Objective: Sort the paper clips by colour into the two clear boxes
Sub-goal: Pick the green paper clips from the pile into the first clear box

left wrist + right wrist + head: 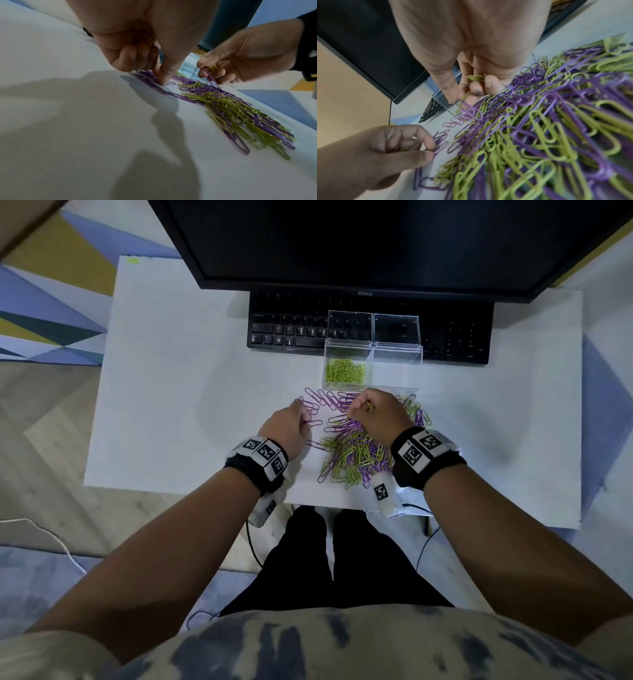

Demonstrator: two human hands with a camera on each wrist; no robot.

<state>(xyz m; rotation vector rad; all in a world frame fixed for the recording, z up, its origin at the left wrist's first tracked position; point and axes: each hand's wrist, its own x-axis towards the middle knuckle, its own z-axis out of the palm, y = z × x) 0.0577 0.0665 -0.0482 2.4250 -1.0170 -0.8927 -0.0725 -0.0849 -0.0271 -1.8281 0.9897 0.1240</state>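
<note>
The right hand (pixel 378 414) pinches a purple wire paper clip (pixel 471 108) and cups green clips (pixel 476 78). At its 9 o'clock, the left hand (pixel 291 428) pinches a purple clip on the white table (pixel 171 388). The mixed pile (pixel 356 453) lies at 6 o'clock from two clear plastic boxes (pixel 371 368).

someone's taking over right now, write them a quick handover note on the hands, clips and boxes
Left hand: fingertips on purple clips spread on the table, some green clips curled in its fingers.
Right hand: pinches one purple clip, green clips tucked in its palm.
Left box: green clips only. Right box: looks empty.
Mixed pile lies in front of the boxes.
Done: part of the green. Left: the rest of the green, all of the purple.
</note>
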